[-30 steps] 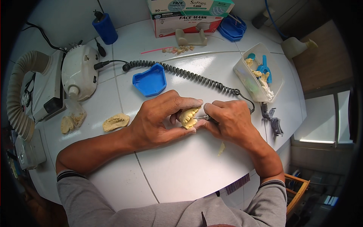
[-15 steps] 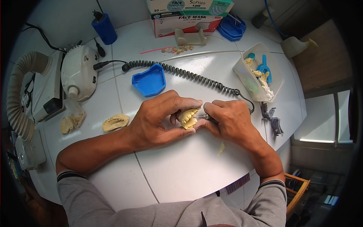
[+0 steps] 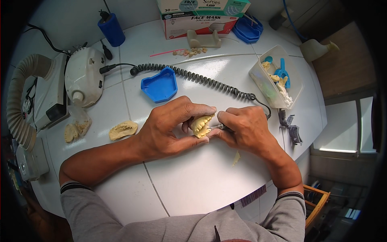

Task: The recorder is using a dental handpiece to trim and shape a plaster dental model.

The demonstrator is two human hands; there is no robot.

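A pale yellow dental cast (image 3: 201, 126) is gripped between the fingers and thumb of my left hand (image 3: 169, 129). My right hand (image 3: 246, 127) is closed round a dark-handled rotary handpiece (image 3: 225, 128), whose metal tip is at the cast's right side; whether it touches is unclear. The handpiece's black coiled cord (image 3: 193, 80) runs across the white tiled table (image 3: 193, 177). An open blue moulded tray (image 3: 159, 86) lies just beyond my hands. Another yellow cast piece (image 3: 123, 130) rests left of my left hand, and pale shavings (image 3: 236, 158) lie below my right hand.
A white motor unit (image 3: 84, 76), ribbed hose (image 3: 18, 101) and small cast (image 3: 71, 132) occupy the left. Boxes (image 3: 199, 26), blue cylinder (image 3: 111, 31) and second blue tray (image 3: 246, 33) stand behind. A plastic container (image 3: 258, 70) with scoops and grey pieces (image 3: 294, 135) are right.
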